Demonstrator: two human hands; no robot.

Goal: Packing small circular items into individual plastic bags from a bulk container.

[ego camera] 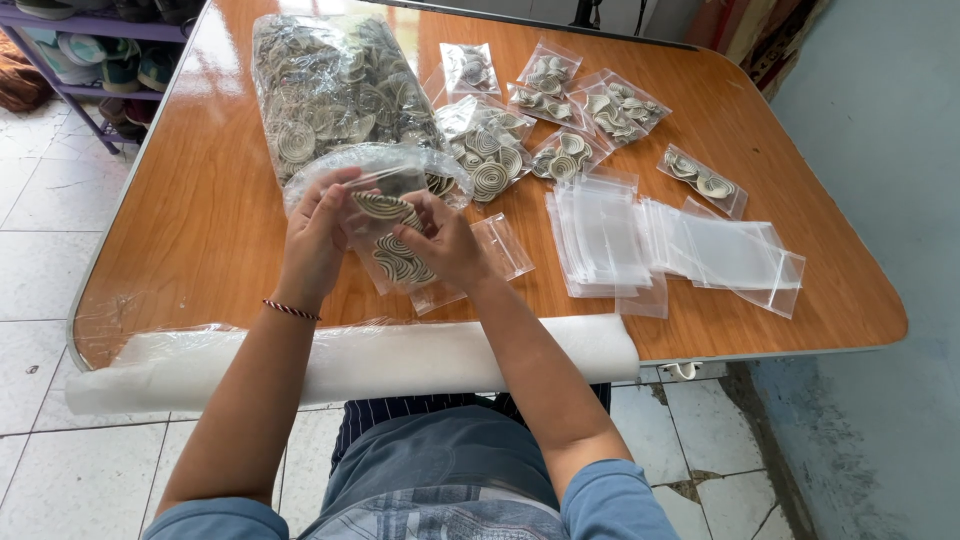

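Note:
My left hand (318, 232) and my right hand (447, 243) together hold a small clear zip bag (392, 255) above the wooden table (200, 230). The bag contains striped spiral discs, and one disc (385, 206) sits at its mouth between my fingers. Just behind my hands lies a large clear plastic sack (335, 85) full of the same discs, its open end close to my left hand. Another small clear bag (505, 245) lies on the table under my right hand.
Several filled small bags (560, 110) lie at the far middle of the table. A stack of unfilled clear zip bags (600, 240) and more loose ones (740, 255) lie to the right. A white plastic roll (350, 365) runs along the near edge. Shelves (90, 45) stand far left.

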